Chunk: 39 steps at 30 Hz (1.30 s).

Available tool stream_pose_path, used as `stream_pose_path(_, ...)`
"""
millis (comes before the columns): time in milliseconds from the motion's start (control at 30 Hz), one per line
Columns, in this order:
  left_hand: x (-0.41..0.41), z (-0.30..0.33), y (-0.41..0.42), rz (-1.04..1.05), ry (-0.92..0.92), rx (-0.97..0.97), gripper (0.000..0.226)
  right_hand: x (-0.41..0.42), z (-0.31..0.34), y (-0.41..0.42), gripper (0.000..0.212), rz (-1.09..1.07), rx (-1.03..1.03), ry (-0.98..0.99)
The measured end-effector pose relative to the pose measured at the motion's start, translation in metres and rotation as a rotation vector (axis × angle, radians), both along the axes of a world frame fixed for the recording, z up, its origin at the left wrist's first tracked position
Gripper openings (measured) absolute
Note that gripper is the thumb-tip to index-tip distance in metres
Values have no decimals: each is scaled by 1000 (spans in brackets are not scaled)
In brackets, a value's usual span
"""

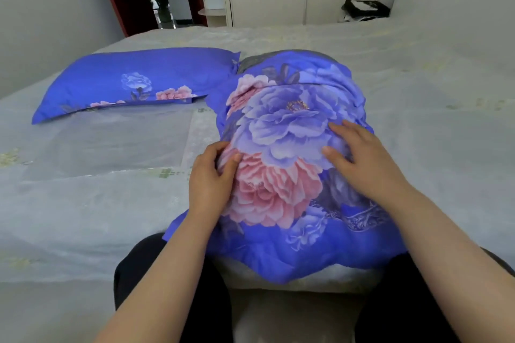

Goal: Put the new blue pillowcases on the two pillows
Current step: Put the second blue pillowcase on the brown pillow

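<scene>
Fingers point(223, 147) at pillowcase point(289, 147) edge

Head-worn, wide-angle; looks forward and down across the bed point(83, 203), close above both hands, toward the far wall.

both forearms are bare from below the elbows down, with no sleeves in view. the left hand point(210, 175) and right hand point(362, 159) wear no rings, watch or gloves. the fingernails are short and unpainted. black trousers point(131, 267) cover both legs.
</scene>
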<state>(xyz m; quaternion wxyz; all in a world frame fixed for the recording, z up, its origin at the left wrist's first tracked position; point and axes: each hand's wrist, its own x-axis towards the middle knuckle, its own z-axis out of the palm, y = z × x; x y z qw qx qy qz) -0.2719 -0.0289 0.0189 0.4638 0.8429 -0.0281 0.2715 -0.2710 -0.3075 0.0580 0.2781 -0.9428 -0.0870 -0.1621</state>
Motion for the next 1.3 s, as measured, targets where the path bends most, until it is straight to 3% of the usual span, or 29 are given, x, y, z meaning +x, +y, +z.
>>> stream_pose_path(100, -18, -7, 4, -29, 37, -142, 26, -31, -16, 13, 71, 30, -3, -99)
stream_pose_path(200, -32, -14, 7, 85, 29, -210, 20, -48, -28, 12, 50, -13, 195, -172)
stream_pose_path(334, -36, -15, 14, 123, -57, -41, 9, -59, -36, 5, 28, -198, 157, -213)
stream_pose_path(434, -33, -7, 18, 131, -101, 52, 11, -63, -33, -2, 37, -282, 108, -177)
stream_pose_path(534, -32, 3, 17, 86, -3, -105, 19, -66, -33, -7, 48, -294, 11, -122)
stream_pose_path(668, -22, 10, 32, -63, 204, -286, 24, -66, -33, -9, 20, -350, -10, -110)
stream_pose_path(801, -21, 17, 45, -141, 246, -363, 30, -66, -27, -9, 12, -340, 42, -122)
stream_pose_path(1068, -2, 31, 21, 85, 92, -80, 15, -52, -2, -6, 17, -408, 230, -136)
stream_pose_path(1235, 12, 42, 9, -94, 218, -44, 26, -24, -3, -29, 14, -232, 411, 37)
stream_pose_path(1302, 7, 46, 16, -234, 298, -46, 16, -26, -1, -43, 13, -104, 460, 159)
